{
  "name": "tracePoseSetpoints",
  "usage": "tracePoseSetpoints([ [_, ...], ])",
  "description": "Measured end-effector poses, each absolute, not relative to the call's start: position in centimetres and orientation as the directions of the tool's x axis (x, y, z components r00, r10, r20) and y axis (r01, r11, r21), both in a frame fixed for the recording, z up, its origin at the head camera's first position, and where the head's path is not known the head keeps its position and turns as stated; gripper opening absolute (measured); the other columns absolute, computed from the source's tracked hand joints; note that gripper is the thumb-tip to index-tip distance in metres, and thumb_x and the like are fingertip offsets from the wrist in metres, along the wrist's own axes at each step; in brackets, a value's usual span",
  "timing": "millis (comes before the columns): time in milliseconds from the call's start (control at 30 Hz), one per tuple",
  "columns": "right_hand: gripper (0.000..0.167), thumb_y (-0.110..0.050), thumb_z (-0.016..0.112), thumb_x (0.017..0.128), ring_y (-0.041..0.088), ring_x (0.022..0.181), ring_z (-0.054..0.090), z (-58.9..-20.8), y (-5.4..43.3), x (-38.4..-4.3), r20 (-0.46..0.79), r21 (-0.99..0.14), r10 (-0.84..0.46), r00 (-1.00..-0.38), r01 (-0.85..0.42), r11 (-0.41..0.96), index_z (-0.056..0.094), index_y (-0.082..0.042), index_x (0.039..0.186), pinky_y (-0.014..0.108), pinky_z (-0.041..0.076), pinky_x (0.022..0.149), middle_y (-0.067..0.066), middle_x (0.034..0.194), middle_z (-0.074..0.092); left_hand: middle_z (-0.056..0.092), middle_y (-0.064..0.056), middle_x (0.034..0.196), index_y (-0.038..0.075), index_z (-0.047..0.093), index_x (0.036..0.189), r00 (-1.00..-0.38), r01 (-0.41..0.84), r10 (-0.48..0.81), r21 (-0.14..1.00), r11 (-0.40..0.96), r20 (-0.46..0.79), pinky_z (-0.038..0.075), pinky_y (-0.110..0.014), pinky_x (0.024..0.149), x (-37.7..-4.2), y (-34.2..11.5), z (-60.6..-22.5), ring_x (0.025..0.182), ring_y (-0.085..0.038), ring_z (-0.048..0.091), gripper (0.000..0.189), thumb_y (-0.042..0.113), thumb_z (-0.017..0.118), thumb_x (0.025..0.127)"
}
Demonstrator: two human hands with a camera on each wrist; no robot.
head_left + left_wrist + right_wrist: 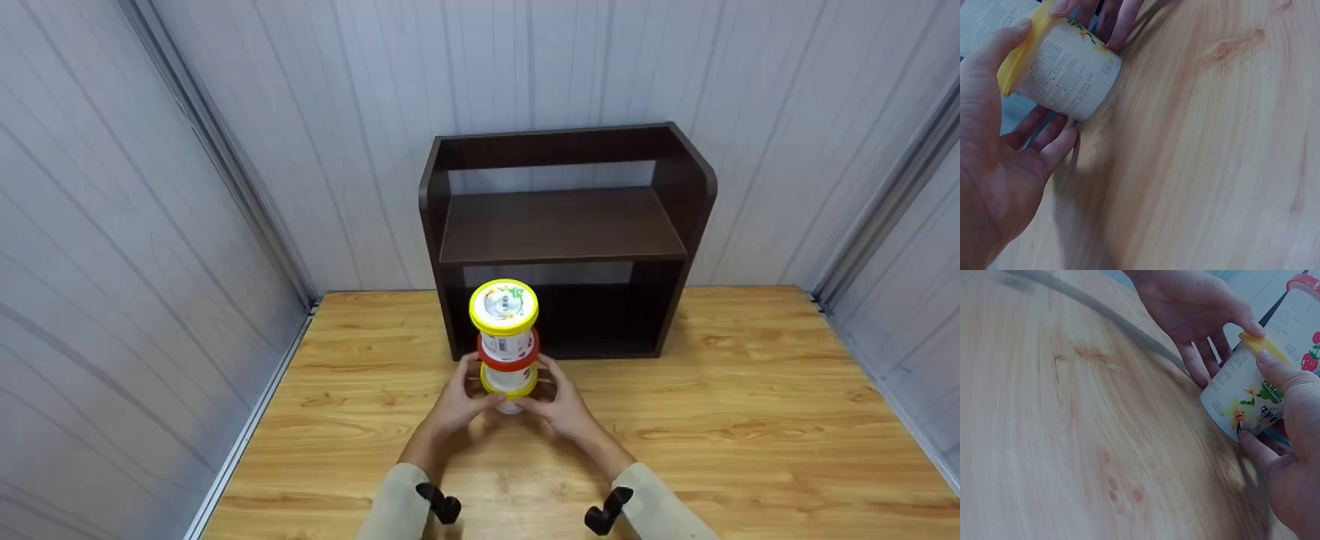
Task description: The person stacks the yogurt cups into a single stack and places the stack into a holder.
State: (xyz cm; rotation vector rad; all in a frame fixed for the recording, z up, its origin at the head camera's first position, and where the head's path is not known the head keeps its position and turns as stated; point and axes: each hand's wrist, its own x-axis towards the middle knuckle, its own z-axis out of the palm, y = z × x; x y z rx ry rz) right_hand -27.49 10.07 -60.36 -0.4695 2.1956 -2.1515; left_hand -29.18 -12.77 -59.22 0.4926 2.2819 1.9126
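Note:
Three white tubs stand stacked on the wooden table, in front of the shelf's left part. The top tub has a yellow lid with a printed label, the middle one a red lid. Flowers and printed text mark the bottom tub, under its own yellow lid. From the left side my left hand grips this bottom tub, thumb at the lid's near edge. My right hand holds it from the right in the same way, the two thumbs close together. Lower fingers reach around near its base.
A dark brown two-tier shelf stands against the back wall, right behind the stack. Pale panelled walls close in the wooden table at the left, back and right.

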Motion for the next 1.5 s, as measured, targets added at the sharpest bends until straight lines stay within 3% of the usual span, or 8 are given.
tracePoseSetpoints([
  [167, 0.082, -0.006, 0.08, 0.086, 0.043, 0.123, 0.054, -60.5, 10.0, -27.5, 0.191, -0.981, -0.239, -0.952, -0.196, -0.002, 0.034, -0.005, 0.154, 0.059, 0.042, 0.106, 0.026, 0.136, 0.051, 0.051, -0.017, 0.137, 0.014, 0.036, 0.151, -0.93, 0.152, 0.357, 0.975, 0.16, 0.086, 0.043, -0.055, 0.107, -29.2, -13.3, -58.9, 0.125, -0.036, 0.053, 0.079, 0.019, 0.082, 0.087],
  [333, 0.082, -0.006, 0.081, 0.085, 0.043, 0.124, 0.054, -60.4, 10.0, -27.5, 0.187, -0.982, -0.237, -0.953, -0.19, -0.01, 0.035, -0.006, 0.154, 0.056, 0.043, 0.107, 0.028, 0.136, 0.05, 0.053, -0.01, 0.14, 0.018, 0.04, 0.151, -0.92, 0.162, 0.388, 0.955, 0.248, 0.055, 0.039, -0.053, 0.111, -29.3, -14.0, -58.2, 0.131, -0.031, 0.051, 0.077, 0.026, 0.082, 0.087],
  [733, 0.086, -0.006, 0.081, 0.085, 0.043, 0.124, 0.053, -60.2, 10.1, -27.4, 0.183, -0.983, -0.234, -0.955, -0.184, -0.015, 0.032, -0.005, 0.155, 0.056, 0.043, 0.107, 0.027, 0.137, 0.05, 0.058, -0.008, 0.136, 0.015, 0.045, 0.15, -0.891, 0.201, 0.453, 0.923, 0.328, 0.033, 0.049, -0.049, 0.102, -29.6, -15.1, -56.6, 0.123, -0.031, 0.056, 0.071, 0.026, 0.079, 0.089],
  [1067, 0.084, -0.005, 0.081, 0.085, 0.044, 0.123, 0.053, -60.1, 10.0, -27.4, 0.169, -0.985, -0.225, -0.96, -0.169, -0.019, 0.034, -0.005, 0.154, 0.058, 0.041, 0.107, 0.028, 0.135, 0.049, 0.063, -0.008, 0.136, 0.022, 0.055, 0.144, -0.899, 0.269, 0.433, 0.867, 0.419, 0.07, 0.042, -0.063, 0.104, -29.9, -17.1, -54.0, 0.126, -0.037, 0.056, 0.057, 0.023, 0.077, 0.091],
  [1300, 0.083, 0.0, 0.08, 0.084, 0.047, 0.124, 0.051, -60.3, 9.9, -27.6, 0.156, -0.987, -0.223, -0.962, -0.158, -0.009, 0.033, -0.001, 0.153, 0.062, 0.038, 0.108, 0.029, 0.134, 0.049, 0.061, -0.008, 0.139, 0.018, 0.054, 0.147, -0.906, 0.299, 0.406, 0.857, 0.419, 0.118, 0.041, -0.063, 0.104, -30.5, -18.6, -51.6, 0.126, -0.032, 0.057, 0.067, 0.039, 0.079, 0.089],
  [1500, 0.084, -0.001, 0.08, 0.085, 0.046, 0.125, 0.051, -60.2, 10.0, -27.7, 0.156, -0.987, -0.229, -0.961, -0.159, -0.004, 0.032, -0.002, 0.154, 0.06, 0.039, 0.109, 0.029, 0.137, 0.048, 0.061, -0.006, 0.14, 0.02, 0.055, 0.146, -0.925, 0.302, 0.351, 0.841, 0.448, 0.145, 0.042, -0.06, 0.106, -30.9, -19.4, -49.4, 0.126, -0.029, 0.058, 0.064, 0.037, 0.079, 0.089],
])
